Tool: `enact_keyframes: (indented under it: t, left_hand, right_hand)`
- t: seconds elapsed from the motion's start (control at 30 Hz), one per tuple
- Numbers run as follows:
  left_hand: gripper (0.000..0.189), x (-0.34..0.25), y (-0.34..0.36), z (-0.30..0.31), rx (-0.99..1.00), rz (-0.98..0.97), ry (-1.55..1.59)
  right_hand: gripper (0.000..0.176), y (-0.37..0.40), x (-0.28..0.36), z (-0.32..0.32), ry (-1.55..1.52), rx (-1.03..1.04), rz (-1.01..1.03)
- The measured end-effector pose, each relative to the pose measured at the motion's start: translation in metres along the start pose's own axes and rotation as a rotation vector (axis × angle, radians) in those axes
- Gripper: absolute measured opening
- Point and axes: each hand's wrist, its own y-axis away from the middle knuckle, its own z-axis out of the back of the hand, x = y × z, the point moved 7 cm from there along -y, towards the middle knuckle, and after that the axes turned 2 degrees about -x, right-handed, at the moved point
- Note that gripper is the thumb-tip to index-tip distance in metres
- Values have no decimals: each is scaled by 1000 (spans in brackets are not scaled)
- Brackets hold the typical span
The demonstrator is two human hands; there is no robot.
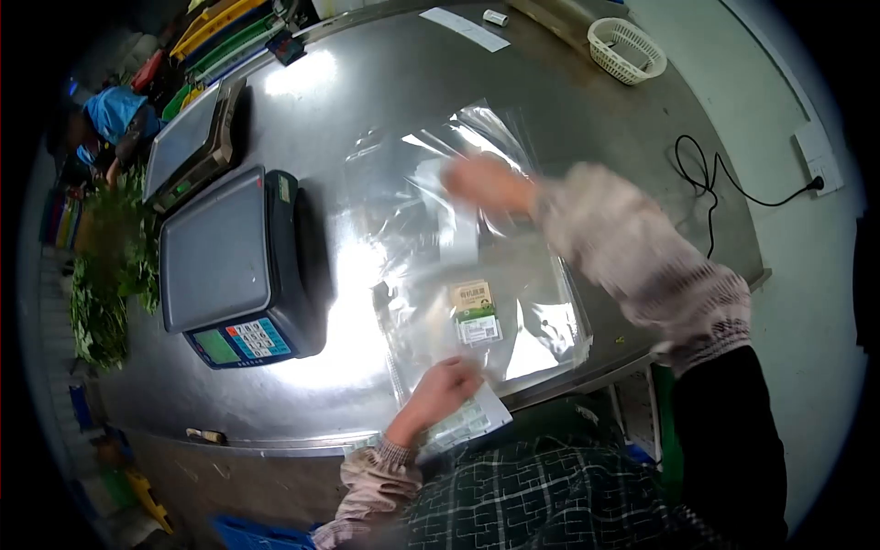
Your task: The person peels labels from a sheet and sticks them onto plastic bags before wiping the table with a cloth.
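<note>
A stack of clear plastic bags (403, 302) lies flat on the metal table. On the top bag is a label (475, 312) with a tan and green upper part and a white printed lower part. My left hand (446, 390) is closed at the near edge of the bags, fingers curled over a sheet of labels (472, 420) that it appears to hold. Motion blurs my right hand (488, 183), which is over the far part of the bags beside a white strip (457, 234). Its fingers cannot be made out.
Left of the bags stand two weighing scales, the near scale (220, 257) and the far scale (194, 142). A white basket (600, 41) and a paper strip (465, 28) lie at the back. A black cord (713, 188) runs to the wall. Leafy greens (101, 312) and another person (119, 119) are at left.
</note>
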Motion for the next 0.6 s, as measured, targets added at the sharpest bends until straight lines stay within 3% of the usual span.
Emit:
enact_keyframes:
  t: [0.03, 0.07, 0.1, 0.13, 0.17, 0.23, 0.3, 0.37, 0.43, 0.53, 0.6]
  left_hand:
    - [19, 13, 0, -5, 4, 101, 90]
    - [20, 27, 0, -7, 4, 199, 180]
    - [22, 37, 2, -9, -1, 305, 286]
    - [23, 40, 8, -11, 7, 338, 284]
    - [24, 42, 9, -10, 13, 359, 280]
    - [26, 44, 2, -6, 30, 379, 286]
    - [27, 51, 4, -8, 34, 419, 320]
    - [29, 48, 4, -6, 21, 363, 306]
    - [30, 44, 5, -6, 21, 342, 310]
    - [30, 38, 3, -5, -2, 342, 324]
    - [29, 40, 4, 0, -37, 337, 289]
  right_hand:
    - [15, -31, -14, 60, 316, -364, -163]
    - [19, -43, -15, 108, 567, -860, -62]
    - [22, -43, 11, 138, 421, -869, -45]
    - [24, -40, 43, 153, 264, -850, -18]
    - [26, -37, 70, 126, 298, -672, 57]
    - [27, -7, 121, 59, 253, -261, 201]
    - [27, 36, 128, -35, 64, 230, 347]
    - [30, 20, 41, -89, -37, -161, 287]
    - [40, -2, -35, -61, 47, 126, -190]
    - [67, 18, -56, -55, 280, 2, -225]
    - [75, 54, -13, -59, 193, -44, 74]
